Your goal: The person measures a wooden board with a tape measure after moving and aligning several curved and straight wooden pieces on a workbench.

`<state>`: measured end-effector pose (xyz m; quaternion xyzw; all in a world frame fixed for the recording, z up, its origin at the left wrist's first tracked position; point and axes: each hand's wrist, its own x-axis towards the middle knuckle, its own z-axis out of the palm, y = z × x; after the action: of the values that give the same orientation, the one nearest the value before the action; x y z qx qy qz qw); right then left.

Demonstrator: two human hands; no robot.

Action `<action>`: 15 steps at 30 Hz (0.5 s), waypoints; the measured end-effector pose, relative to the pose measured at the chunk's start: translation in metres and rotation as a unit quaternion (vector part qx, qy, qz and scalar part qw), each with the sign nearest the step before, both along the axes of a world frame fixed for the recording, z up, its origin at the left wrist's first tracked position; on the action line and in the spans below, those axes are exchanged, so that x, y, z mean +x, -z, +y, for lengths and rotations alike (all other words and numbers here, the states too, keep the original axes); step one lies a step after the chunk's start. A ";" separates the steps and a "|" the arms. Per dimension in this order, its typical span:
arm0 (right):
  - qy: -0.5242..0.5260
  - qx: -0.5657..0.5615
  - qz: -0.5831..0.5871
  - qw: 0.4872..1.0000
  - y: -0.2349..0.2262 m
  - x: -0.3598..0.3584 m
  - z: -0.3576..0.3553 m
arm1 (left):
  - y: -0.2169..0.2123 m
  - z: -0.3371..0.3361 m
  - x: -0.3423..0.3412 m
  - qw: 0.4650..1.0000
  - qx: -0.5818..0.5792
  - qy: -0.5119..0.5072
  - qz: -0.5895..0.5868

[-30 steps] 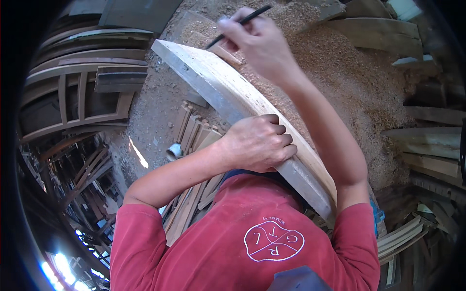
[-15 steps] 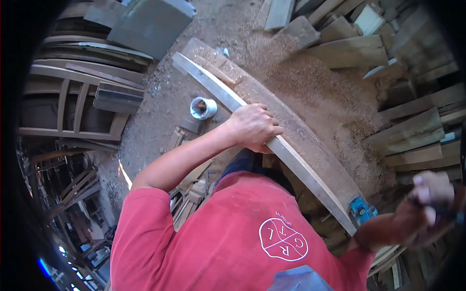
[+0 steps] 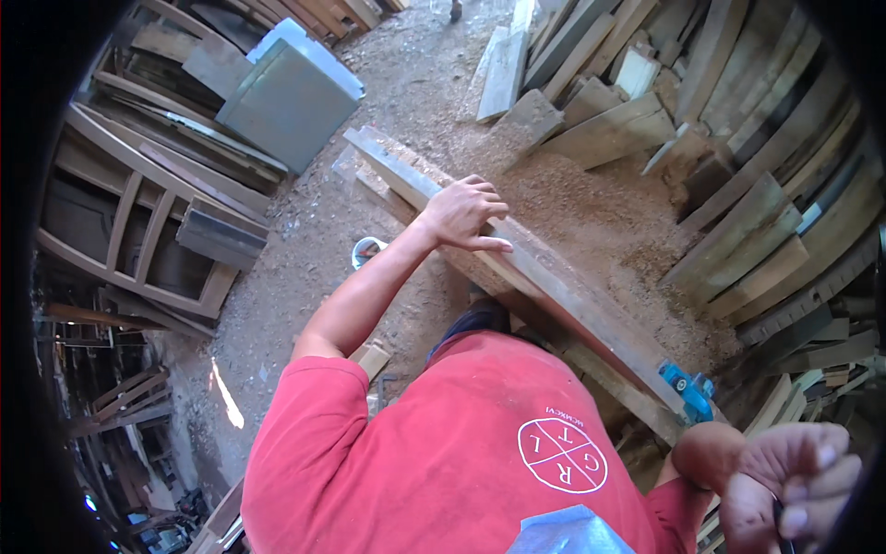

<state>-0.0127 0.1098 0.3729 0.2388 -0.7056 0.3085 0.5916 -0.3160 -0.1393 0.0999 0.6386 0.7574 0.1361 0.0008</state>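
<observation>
A long wooden plank (image 3: pixel 568 291) runs slantwise from the upper middle to the lower right, lying over a bench board (image 3: pixel 614 383) whose near edge shows. My left hand (image 3: pixel 466 214) grips the plank toward its far left end, fingers over the top and thumb along the near side. At the right rim my right hand (image 3: pixel 794 480) is raised off the wood, its fingers curled round a thin dark thing that I cannot make out. A blue tool (image 3: pixel 688 390) sits at the plank's near right end, close to my right forearm.
A white cup (image 3: pixel 367 251) is partly behind my left forearm. Leaning boards (image 3: pixel 609 129) and shavings (image 3: pixel 591 203) lie to the right. Curved wooden frames (image 3: pixel 129 217) and a grey panel (image 3: pixel 291 102) stand at the left.
The plank has shifted and turned, so the bench board now shows on its near side. My left hand stays on it. My right hand has come lower and nearer my body. The view has shifted too.
</observation>
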 end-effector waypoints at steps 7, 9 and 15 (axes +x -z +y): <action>-0.030 -0.010 0.005 0.999 0.006 0.031 -0.009 | -0.001 0.003 0.024 0.988 0.090 -0.110 0.054; -0.099 -0.015 0.079 0.992 0.001 0.031 -0.009 | 0.003 0.009 0.038 0.969 0.128 -0.207 0.034; 0.073 0.010 0.106 0.992 -0.014 0.052 -0.004 | 0.012 0.012 0.063 0.955 0.114 -0.273 0.023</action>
<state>0.0398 0.1056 0.3871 0.2236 -0.6573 0.2305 0.6818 -0.2526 -0.1276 0.0881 0.4061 0.8821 0.2019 -0.1272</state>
